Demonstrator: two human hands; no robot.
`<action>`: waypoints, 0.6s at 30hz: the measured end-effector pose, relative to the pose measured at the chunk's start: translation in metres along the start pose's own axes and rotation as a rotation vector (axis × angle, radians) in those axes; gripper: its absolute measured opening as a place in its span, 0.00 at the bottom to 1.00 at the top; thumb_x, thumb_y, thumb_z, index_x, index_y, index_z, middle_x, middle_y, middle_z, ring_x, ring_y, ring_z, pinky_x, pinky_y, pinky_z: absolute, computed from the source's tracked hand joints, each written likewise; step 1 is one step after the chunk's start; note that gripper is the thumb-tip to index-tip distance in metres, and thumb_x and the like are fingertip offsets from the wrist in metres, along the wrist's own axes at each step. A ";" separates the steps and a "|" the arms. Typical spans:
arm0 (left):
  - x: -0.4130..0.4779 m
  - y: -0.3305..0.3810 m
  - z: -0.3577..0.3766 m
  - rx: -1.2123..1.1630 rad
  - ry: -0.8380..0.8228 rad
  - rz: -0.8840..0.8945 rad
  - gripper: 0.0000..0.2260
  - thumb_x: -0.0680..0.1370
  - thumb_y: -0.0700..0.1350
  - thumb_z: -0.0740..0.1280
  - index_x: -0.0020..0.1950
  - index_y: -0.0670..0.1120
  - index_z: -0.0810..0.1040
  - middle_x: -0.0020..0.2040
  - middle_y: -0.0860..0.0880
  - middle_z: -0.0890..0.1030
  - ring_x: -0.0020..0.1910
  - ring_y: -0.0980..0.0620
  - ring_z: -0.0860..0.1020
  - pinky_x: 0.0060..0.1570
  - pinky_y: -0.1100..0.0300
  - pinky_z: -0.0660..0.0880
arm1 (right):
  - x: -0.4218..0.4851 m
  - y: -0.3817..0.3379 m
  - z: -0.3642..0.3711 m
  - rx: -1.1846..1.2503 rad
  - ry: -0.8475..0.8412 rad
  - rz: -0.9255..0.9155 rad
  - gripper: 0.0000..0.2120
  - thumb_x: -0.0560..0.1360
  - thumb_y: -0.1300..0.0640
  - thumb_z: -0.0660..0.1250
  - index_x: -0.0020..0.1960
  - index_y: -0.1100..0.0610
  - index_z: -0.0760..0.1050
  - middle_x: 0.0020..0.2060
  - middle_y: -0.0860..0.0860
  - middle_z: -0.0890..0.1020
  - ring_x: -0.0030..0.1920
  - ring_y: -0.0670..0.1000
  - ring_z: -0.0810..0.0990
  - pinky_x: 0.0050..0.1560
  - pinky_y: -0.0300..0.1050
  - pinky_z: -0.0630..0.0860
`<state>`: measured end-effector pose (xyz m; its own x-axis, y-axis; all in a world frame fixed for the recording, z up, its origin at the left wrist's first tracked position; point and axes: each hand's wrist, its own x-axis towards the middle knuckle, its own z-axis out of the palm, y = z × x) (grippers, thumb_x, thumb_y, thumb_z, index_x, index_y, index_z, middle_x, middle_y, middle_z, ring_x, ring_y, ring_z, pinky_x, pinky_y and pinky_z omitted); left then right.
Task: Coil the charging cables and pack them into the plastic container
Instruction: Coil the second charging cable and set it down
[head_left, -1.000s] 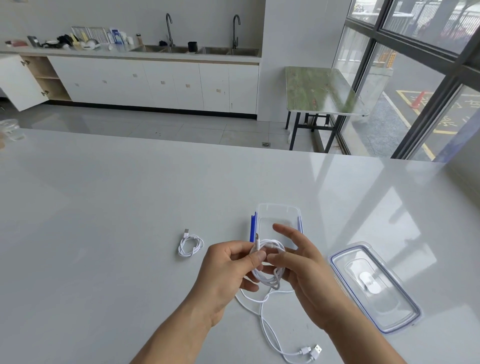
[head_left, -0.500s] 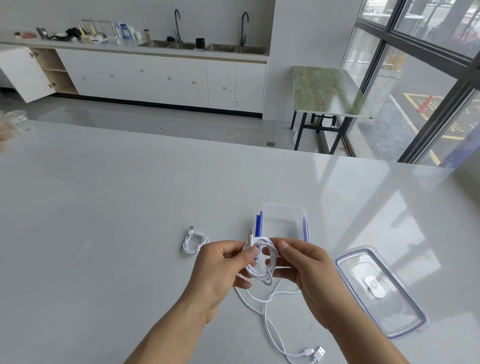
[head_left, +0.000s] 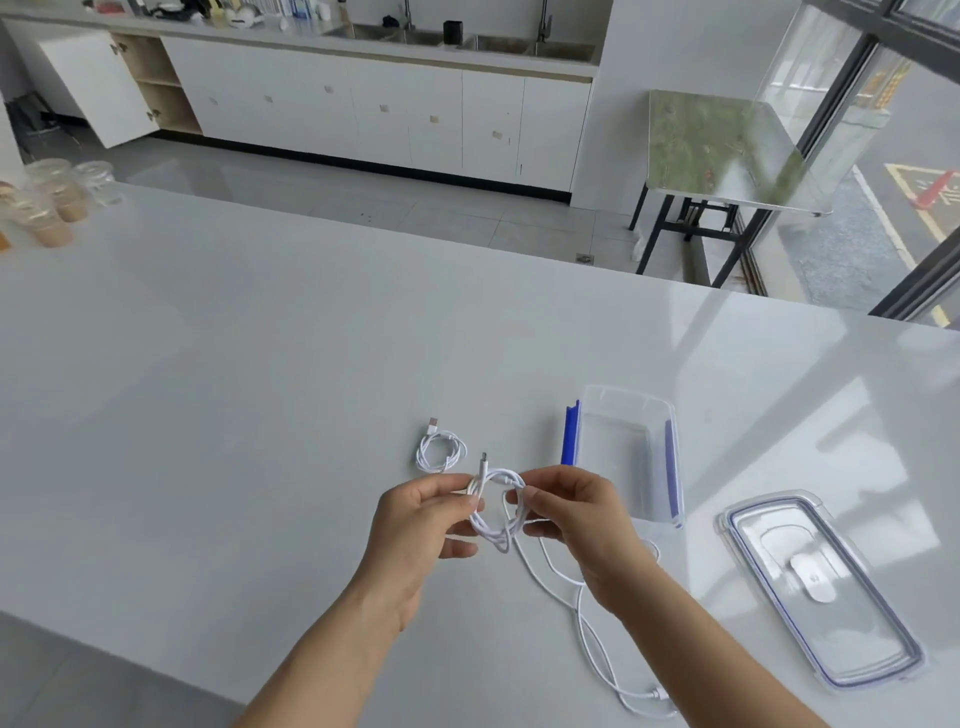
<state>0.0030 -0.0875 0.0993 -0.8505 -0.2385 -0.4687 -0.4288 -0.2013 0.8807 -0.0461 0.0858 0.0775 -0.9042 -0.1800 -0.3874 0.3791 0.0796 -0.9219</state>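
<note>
Over glossy table (head_left: 260, 415) — L hand (head_left: 421, 525) & R hand (head_left: 582, 519) pinch thin white cable coil (head_left: 485, 530).

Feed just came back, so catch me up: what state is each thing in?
Left hand: pinches the held cable.
Right hand: pinches it too.
Held cable: partly coiled, tail on table.
Other cable: coiled, on table.
Container: open, empty.
Lid: off, on table.
</note>
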 end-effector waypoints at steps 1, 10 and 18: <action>0.005 -0.003 -0.005 0.006 0.009 -0.008 0.08 0.75 0.35 0.71 0.50 0.45 0.85 0.44 0.42 0.87 0.39 0.47 0.84 0.36 0.57 0.80 | 0.005 0.004 0.006 -0.005 0.001 0.010 0.05 0.76 0.67 0.69 0.48 0.63 0.83 0.44 0.60 0.87 0.41 0.52 0.84 0.46 0.48 0.80; 0.059 -0.043 -0.043 0.197 0.197 -0.029 0.13 0.74 0.32 0.68 0.53 0.45 0.84 0.43 0.46 0.85 0.37 0.50 0.84 0.42 0.57 0.84 | 0.055 0.039 0.061 -0.290 0.050 0.098 0.05 0.73 0.63 0.68 0.44 0.58 0.82 0.38 0.56 0.86 0.35 0.52 0.85 0.46 0.55 0.85; 0.087 -0.055 -0.071 0.233 0.272 -0.059 0.14 0.73 0.32 0.68 0.43 0.51 0.84 0.41 0.46 0.86 0.38 0.46 0.85 0.45 0.48 0.84 | 0.087 0.055 0.102 -0.535 -0.056 0.127 0.11 0.70 0.58 0.61 0.44 0.65 0.76 0.32 0.52 0.74 0.33 0.51 0.72 0.36 0.49 0.74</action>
<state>-0.0256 -0.1644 0.0056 -0.7236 -0.4830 -0.4931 -0.5594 -0.0081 0.8289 -0.0844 -0.0254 -0.0070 -0.8402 -0.1876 -0.5088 0.3187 0.5885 -0.7431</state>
